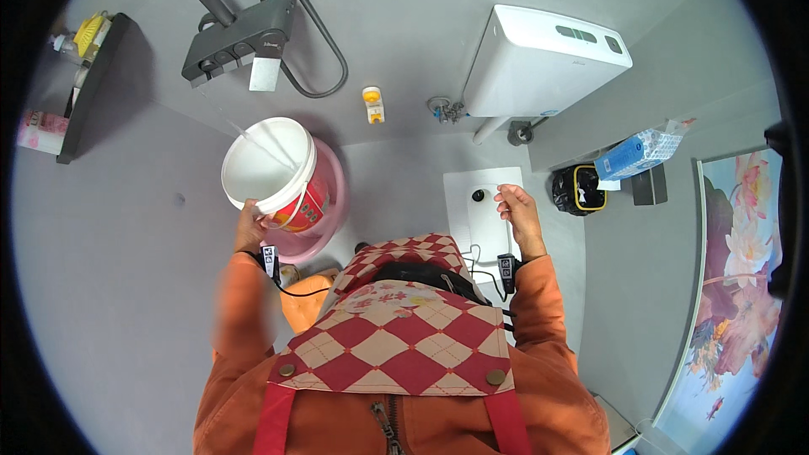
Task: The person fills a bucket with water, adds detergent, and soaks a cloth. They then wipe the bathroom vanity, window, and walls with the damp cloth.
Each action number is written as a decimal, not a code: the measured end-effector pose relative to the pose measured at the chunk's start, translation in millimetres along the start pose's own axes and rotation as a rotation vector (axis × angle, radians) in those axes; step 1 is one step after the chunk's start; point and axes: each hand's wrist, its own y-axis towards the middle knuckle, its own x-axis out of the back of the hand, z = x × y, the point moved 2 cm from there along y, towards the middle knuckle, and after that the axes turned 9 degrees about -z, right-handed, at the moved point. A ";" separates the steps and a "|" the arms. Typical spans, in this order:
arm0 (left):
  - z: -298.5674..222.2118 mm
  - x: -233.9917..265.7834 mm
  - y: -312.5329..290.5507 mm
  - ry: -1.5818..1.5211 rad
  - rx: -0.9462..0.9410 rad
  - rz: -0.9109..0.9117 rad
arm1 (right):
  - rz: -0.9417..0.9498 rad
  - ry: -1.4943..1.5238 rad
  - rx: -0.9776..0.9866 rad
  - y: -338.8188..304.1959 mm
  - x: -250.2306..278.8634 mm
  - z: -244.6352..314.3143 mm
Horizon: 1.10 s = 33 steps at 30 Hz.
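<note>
My left hand (253,224) grips the near rim of a white bucket (268,160) with a red printed side and a thin handle. The bucket tilts inside a pink basin (337,194). From the grey shower unit (238,40) on the wall, a thin stream of water falls into the bucket. Its inside looks white, and the water level is hard to make out. My right hand (521,212) hovers in the air above the white squat toilet (472,223), fingers curled together, with nothing visible in them. Small devices with cables are strapped at both wrists.
A white cistern (548,59) hangs on the wall, with a small valve (445,109) beside it. At right are a black-lined bin (573,192) and a blue tissue pack (636,154). An orange stool (305,302) stands near my left arm. A dark shelf (91,88) holds bottles.
</note>
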 end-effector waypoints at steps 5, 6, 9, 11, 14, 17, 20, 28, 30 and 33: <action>10.1 13.1 7.6 0.385 -0.447 0.230 | -0.035 -0.018 -0.002 -3.6 11.5 -0.3; 12.2 13.5 9.8 0.374 -0.392 0.264 | -0.056 -0.025 0.004 -5.3 19.9 -0.8; 8.5 8.3 10.5 0.321 -0.425 0.405 | -0.082 0.039 0.065 -10.2 51.1 0.2; 4.8 0.0 4.1 0.364 -0.579 0.573 | -0.173 0.050 0.062 -18.9 78.3 -2.2; 6.5 -4.6 -5.5 0.550 -0.619 0.432 | -0.226 0.020 0.077 -26.1 107.4 -4.4; 11.1 -4.2 -15.1 0.577 -0.682 0.304 | -0.330 0.000 0.081 -36.5 124.4 -11.5; 8.2 -14.6 -26.4 0.665 -0.973 0.427 | -0.305 0.099 0.004 -46.0 133.4 -21.6; -4.9 -34.9 -25.8 -0.004 -0.011 0.008 | -0.307 0.128 0.033 -56.4 135.2 -20.8; -5.1 -33.6 -21.0 0.011 -0.003 -0.016 | -0.292 0.149 0.055 -57.7 124.7 -17.8; -1.9 -27.4 -8.3 0.014 -0.008 0.039 | -0.299 0.110 0.036 -61.2 100.0 -17.2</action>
